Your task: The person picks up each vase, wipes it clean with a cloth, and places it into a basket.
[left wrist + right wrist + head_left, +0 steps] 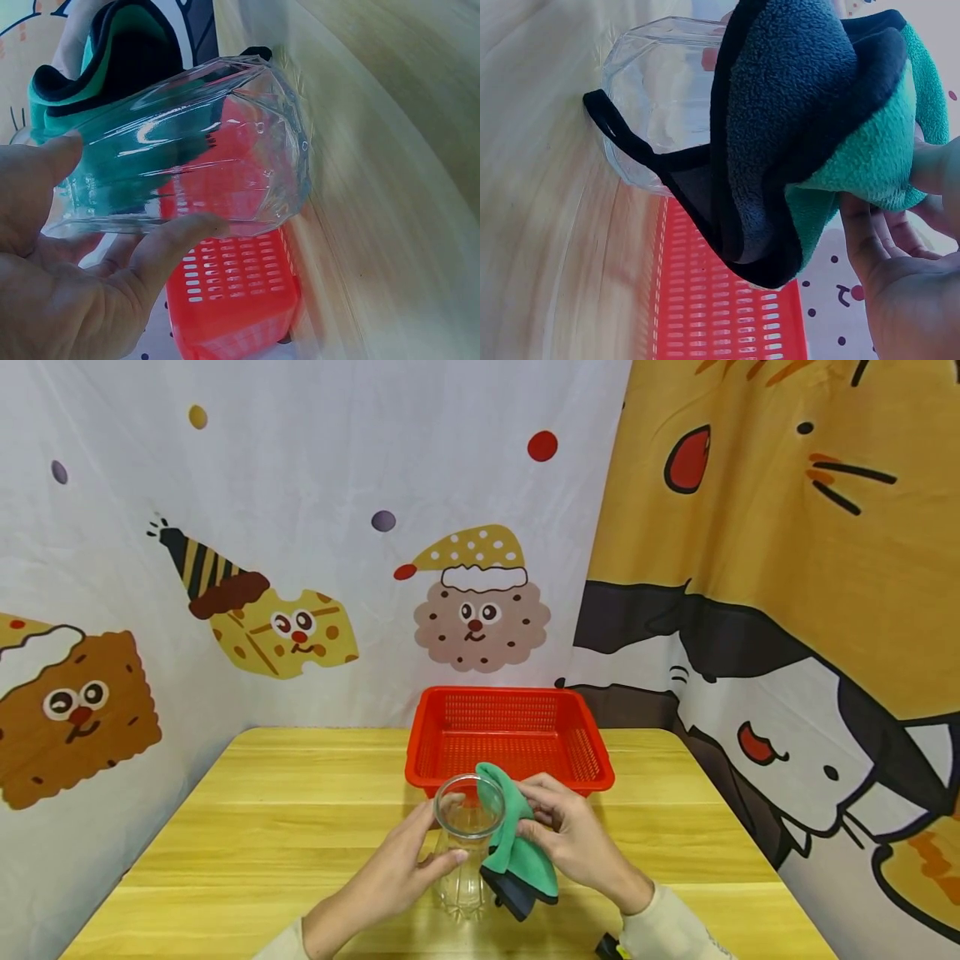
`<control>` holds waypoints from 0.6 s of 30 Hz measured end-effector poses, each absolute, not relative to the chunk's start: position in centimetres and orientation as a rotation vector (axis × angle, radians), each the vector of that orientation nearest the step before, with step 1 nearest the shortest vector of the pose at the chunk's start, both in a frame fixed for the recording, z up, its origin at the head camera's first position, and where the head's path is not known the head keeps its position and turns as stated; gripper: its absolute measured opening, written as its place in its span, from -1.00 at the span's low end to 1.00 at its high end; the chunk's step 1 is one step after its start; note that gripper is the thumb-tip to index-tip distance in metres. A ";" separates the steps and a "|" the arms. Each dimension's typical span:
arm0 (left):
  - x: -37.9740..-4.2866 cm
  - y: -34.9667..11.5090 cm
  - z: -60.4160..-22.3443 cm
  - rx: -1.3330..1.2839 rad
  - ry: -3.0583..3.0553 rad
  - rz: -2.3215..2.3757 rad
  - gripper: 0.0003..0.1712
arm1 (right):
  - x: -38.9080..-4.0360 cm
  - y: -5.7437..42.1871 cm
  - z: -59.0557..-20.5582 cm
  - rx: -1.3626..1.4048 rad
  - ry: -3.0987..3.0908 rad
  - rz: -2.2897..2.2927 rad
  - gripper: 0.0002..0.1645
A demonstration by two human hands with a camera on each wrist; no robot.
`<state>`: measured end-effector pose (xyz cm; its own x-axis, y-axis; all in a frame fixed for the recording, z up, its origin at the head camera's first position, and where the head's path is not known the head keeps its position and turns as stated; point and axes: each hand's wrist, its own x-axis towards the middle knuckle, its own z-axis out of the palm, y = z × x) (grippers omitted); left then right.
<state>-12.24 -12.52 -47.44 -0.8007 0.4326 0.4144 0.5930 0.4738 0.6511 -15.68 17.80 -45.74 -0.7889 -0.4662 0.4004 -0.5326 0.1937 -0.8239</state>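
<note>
A clear glass jar (459, 889) with a round rim stands on the table in front of the basket. My left hand (401, 864) grips it from the left, fingers and thumb around its side, as the left wrist view shows. In my right hand (573, 835) is a cleaning cloth (525, 852), green on one face and dark grey on the other, with black edging. Thumb and fingers pinch the cloth in the right wrist view, where a black hanging loop (619, 127) dangles from it. The cloth touches the jar's right side near the rim.
Behind the jar sits a red plastic basket (510, 693) with perforated walls. The wooden table (300, 810) reaches back to a cartoon-print curtain (337, 468). A small black object (609, 946) lies near the right sleeve at the front.
</note>
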 end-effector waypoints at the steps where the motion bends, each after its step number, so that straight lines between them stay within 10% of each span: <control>1: -12.2 -12.5 -47.4 -0.890 -2.526 -1.228 -0.27 | -15.7 17.8 -45.7 0.997 -2.386 1.681 -0.32; 18: -12.2 -12.6 -47.4 -0.891 -2.539 -1.239 -0.26 | -16.0 17.3 -46.3 1.027 -2.397 1.530 -0.44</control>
<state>-12.21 -12.61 -47.38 -0.8044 0.4367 0.4027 0.5861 0.4733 0.6576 -15.99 17.33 -46.30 -0.7630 -0.4771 0.4361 -0.5964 0.2595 -0.7596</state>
